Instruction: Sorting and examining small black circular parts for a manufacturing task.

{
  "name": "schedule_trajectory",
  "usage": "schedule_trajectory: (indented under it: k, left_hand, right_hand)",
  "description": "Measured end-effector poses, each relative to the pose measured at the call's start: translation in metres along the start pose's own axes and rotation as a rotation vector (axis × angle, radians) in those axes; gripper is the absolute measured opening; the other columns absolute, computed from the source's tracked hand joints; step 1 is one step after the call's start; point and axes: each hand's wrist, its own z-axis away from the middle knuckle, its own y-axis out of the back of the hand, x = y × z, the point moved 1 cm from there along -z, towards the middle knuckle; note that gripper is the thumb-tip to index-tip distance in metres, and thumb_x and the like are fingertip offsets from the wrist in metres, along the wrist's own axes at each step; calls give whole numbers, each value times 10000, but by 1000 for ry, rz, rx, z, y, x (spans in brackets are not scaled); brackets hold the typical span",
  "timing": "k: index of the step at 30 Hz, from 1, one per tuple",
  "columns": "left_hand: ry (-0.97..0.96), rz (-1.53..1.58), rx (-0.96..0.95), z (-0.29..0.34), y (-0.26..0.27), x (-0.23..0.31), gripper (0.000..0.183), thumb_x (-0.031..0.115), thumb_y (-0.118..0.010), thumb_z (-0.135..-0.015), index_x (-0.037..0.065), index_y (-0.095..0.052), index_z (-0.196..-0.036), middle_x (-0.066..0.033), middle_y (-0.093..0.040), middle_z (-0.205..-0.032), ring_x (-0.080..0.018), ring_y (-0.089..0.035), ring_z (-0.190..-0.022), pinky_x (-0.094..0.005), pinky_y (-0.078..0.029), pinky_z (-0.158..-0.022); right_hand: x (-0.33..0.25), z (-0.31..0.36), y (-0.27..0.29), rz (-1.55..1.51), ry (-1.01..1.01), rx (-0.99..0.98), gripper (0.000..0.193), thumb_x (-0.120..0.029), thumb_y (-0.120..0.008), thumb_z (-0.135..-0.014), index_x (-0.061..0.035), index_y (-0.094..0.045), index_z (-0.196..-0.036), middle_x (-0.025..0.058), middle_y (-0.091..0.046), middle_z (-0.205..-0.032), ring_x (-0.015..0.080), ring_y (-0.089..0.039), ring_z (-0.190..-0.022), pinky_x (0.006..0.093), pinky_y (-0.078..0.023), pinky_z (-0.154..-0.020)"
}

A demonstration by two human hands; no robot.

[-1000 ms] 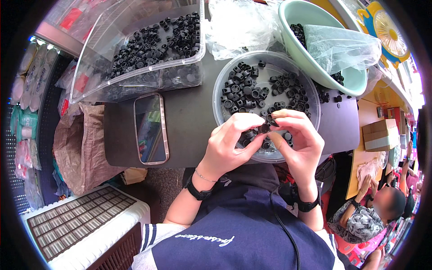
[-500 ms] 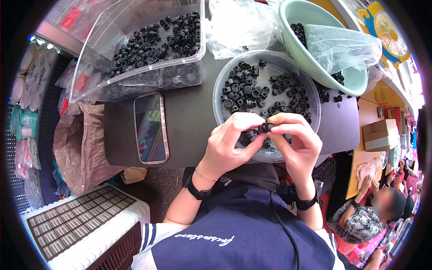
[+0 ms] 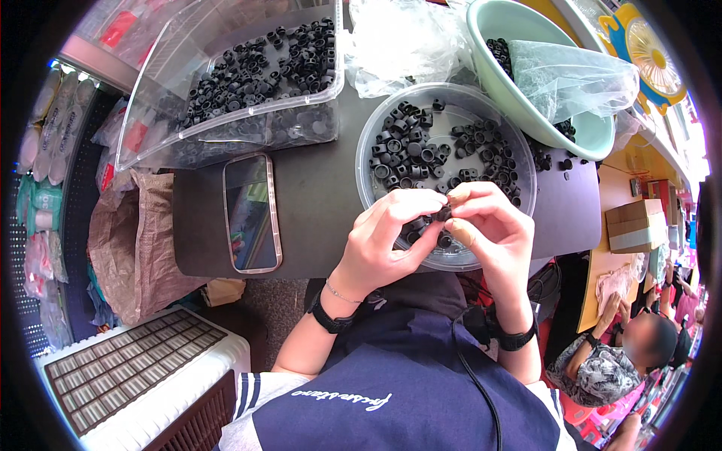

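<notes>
- Black plastic piece (image 3: 444,214): pinched by the fingertips of both left hand (image 3: 387,229) and right hand (image 3: 498,229), above the near side of a clear round tub (image 3: 361,169).
- Tub's near rim sits by the tabletop's (image 3: 316,218) front edge; bare surface runs left to a phone (image 3: 252,214).
- Right hand has shifted slightly leftward since a second ago.
- Piece looks small, dark, mostly hidden by fingers.

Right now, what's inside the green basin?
In the green basin, small black parts show beside a clear plastic bag; what the bag covers can't be made out.
</notes>
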Motion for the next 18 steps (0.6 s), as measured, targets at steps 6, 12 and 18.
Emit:
schedule_trajectory:
  k: [6, 12, 18]
  left_hand:
    - [-37, 4, 1, 0, 1, -1, 395, -58, -788, -762, 49, -612, -1099, -124, -719, -1048, -279, -709, -898, -371, -583, -776]
    - [-87, -53, -1, -3, 4, 0, 457, -27, -819, -743, 52, -596, -1134, -118, -713, -1034, -291, -690, -912, -378, -581, -764]
    - [-52, 2, -28, 5, 5, -3, 536, -61, -836, -743, 14, -524, -1172, -152, -710, -1027, -256, -653, -989, -372, -557, -863]
  right_hand:
    - [-3, -5, 4, -344, -403, -21, 191, 23, -728, -881, 5, -678, -1064, 111, -696, -1130, 149, -656, -1041, 321, -541, -944]
    - [-1, -6, 11, -516, -601, -62, 145, -35, -703, -925, -8, -680, -1066, 98, -718, -1075, 152, -675, -1003, 318, -570, -900]
    - [-1, -6, 7, -627, -641, -35, 133, -45, -702, -930, -4, -683, -1055, 106, -722, -1038, 167, -695, -941, 336, -582, -881]
